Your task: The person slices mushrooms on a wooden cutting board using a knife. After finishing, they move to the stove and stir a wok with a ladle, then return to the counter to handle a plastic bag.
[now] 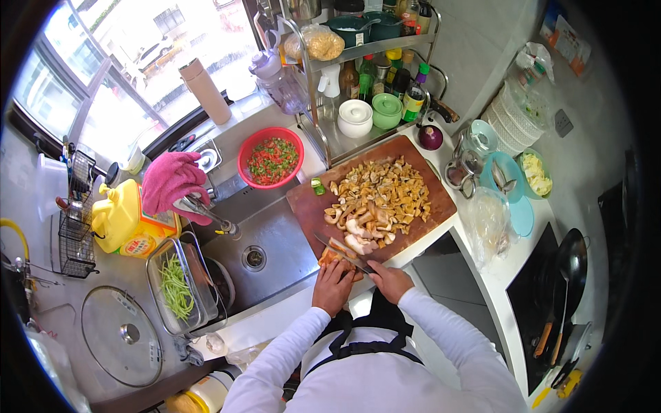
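A kitchen knife point(343, 249) is gripped by its handle in my right hand point(391, 280), at the near edge of a brown cutting board point(439, 204). Its blade points up and left along a piece of orange-brown meat point(329, 256), perhaps pork with skin. My left hand point(332, 287) holds that meat down, fingertips close to the blade. Just beyond the blade lie pale, fatty meat slices point(361, 240). A large heap of chopped brown pieces point(395, 191) covers the middle of the board. Two bits of green pepper point(318, 186) sit near its left edge.
Left of the board is a steel sink point(281, 253) with a faucet point(224, 224). A red bowl of chopped peppers point(271, 157) stands behind it. A glass container point(181, 289) holds green strips. Right are a red onion point(430, 137), bowls point(501, 173) and a wok point(570, 263).
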Demonstrator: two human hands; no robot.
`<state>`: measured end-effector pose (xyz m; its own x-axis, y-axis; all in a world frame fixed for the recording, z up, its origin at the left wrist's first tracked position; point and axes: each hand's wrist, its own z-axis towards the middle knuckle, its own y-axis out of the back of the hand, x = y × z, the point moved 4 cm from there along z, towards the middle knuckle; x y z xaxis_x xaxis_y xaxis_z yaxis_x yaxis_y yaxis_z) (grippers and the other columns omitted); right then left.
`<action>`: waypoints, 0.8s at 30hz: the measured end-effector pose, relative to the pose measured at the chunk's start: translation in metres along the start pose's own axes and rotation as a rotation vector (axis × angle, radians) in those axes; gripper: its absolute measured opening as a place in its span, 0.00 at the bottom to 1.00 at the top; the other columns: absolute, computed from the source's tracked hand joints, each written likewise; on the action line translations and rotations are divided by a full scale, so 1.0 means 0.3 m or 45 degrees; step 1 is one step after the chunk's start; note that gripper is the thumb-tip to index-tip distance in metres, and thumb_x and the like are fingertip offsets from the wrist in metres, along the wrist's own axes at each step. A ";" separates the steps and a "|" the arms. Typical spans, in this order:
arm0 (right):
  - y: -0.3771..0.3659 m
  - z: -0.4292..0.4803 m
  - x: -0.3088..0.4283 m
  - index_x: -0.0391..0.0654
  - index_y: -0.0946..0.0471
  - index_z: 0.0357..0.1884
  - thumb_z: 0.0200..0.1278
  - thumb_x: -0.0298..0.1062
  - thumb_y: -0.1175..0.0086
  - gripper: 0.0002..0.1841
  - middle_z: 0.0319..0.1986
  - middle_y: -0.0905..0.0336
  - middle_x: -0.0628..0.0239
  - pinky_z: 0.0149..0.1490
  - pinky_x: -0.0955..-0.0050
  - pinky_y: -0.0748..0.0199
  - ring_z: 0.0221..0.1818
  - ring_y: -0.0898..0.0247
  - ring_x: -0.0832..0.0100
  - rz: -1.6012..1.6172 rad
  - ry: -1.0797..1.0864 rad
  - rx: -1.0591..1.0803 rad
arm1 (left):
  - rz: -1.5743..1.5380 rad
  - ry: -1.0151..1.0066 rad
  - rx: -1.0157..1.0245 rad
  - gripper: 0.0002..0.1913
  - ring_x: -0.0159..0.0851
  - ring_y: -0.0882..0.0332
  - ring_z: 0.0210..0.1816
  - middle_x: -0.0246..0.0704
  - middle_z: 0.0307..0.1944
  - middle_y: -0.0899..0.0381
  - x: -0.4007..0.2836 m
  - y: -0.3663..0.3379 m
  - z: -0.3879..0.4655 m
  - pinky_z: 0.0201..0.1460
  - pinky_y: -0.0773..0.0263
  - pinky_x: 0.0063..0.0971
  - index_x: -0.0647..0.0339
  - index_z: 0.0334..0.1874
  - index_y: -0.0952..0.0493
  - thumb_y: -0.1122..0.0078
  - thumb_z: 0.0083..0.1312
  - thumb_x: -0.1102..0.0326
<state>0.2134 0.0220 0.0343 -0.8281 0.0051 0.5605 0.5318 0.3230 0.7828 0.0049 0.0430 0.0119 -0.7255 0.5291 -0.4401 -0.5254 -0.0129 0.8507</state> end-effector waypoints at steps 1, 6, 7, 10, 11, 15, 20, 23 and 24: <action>0.009 -0.020 0.002 0.55 0.29 0.67 0.75 0.49 0.51 0.23 0.41 0.15 0.49 0.47 0.47 0.23 0.43 0.20 0.43 0.075 0.076 -0.041 | -0.007 -0.001 -0.010 0.15 0.51 0.27 0.67 0.38 0.62 0.24 0.001 0.002 0.001 0.71 0.36 0.57 0.52 0.52 0.17 0.33 0.61 0.65; 0.017 -0.077 -0.056 0.56 0.29 0.68 0.75 0.48 0.49 0.23 0.44 0.15 0.50 0.51 0.48 0.23 0.46 0.20 0.44 0.047 -0.083 0.068 | -0.022 0.003 -0.018 0.15 0.52 0.27 0.66 0.39 0.61 0.24 -0.001 -0.002 0.003 0.71 0.36 0.56 0.53 0.52 0.16 0.34 0.62 0.64; 0.014 -0.069 -0.070 0.56 0.29 0.68 0.74 0.48 0.48 0.23 0.45 0.15 0.50 0.52 0.49 0.23 0.47 0.20 0.44 0.009 -0.153 0.092 | -0.015 -0.005 -0.031 0.15 0.52 0.27 0.66 0.39 0.61 0.24 -0.001 0.000 0.004 0.71 0.36 0.56 0.53 0.52 0.16 0.34 0.62 0.64; 0.007 0.015 -0.072 0.56 0.25 0.66 0.74 0.48 0.47 0.22 0.51 0.16 0.52 0.57 0.52 0.22 0.50 0.20 0.44 0.110 -0.060 0.074 | -0.030 -0.017 0.001 0.16 0.52 0.28 0.67 0.39 0.61 0.24 0.001 0.004 0.001 0.71 0.36 0.56 0.53 0.53 0.17 0.34 0.62 0.64; 0.016 0.046 -0.060 0.56 0.24 0.65 0.74 0.48 0.47 0.21 0.51 0.16 0.52 0.58 0.53 0.22 0.50 0.20 0.44 0.164 0.079 0.001 | -0.035 -0.006 0.017 0.16 0.52 0.29 0.67 0.39 0.61 0.24 0.003 0.004 0.002 0.71 0.36 0.55 0.53 0.53 0.17 0.34 0.62 0.64; 0.093 0.087 -0.162 0.52 0.22 0.65 0.76 0.47 0.46 0.20 0.45 0.13 0.60 0.50 0.66 0.18 0.40 0.15 0.62 0.427 -0.303 0.320 | -0.012 -0.020 -0.014 0.16 0.51 0.29 0.67 0.39 0.61 0.25 0.002 0.004 0.008 0.71 0.37 0.55 0.54 0.53 0.17 0.35 0.62 0.64; 0.188 0.098 -0.175 0.48 0.24 0.62 0.82 0.50 0.56 0.20 0.22 0.28 0.70 0.21 0.75 0.33 0.15 0.37 0.79 1.074 -0.479 0.409 | -0.056 -0.019 -0.010 0.16 0.51 0.30 0.67 0.39 0.62 0.26 0.003 0.004 0.002 0.72 0.38 0.55 0.55 0.53 0.17 0.35 0.62 0.65; 0.189 0.084 -0.148 0.47 0.25 0.55 0.83 0.52 0.60 0.20 0.23 0.27 0.67 0.21 0.73 0.32 0.15 0.36 0.77 1.340 -0.608 0.426 | -0.076 -0.003 0.009 0.16 0.52 0.31 0.68 0.39 0.63 0.26 0.004 0.004 -0.001 0.72 0.39 0.55 0.55 0.53 0.17 0.34 0.62 0.65; 0.184 0.072 -0.137 0.48 0.27 0.53 0.83 0.53 0.61 0.19 0.23 0.27 0.67 0.21 0.72 0.32 0.15 0.37 0.77 1.459 -0.639 0.453 | -0.081 -0.007 -0.007 0.16 0.52 0.31 0.68 0.39 0.63 0.26 0.004 0.006 -0.001 0.73 0.39 0.55 0.55 0.53 0.17 0.34 0.62 0.65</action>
<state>0.2731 0.0601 0.0487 0.0468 0.7702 0.6361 0.9647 0.1304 -0.2288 0.0029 0.0434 0.0129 -0.6879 0.5337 -0.4918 -0.5732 0.0161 0.8193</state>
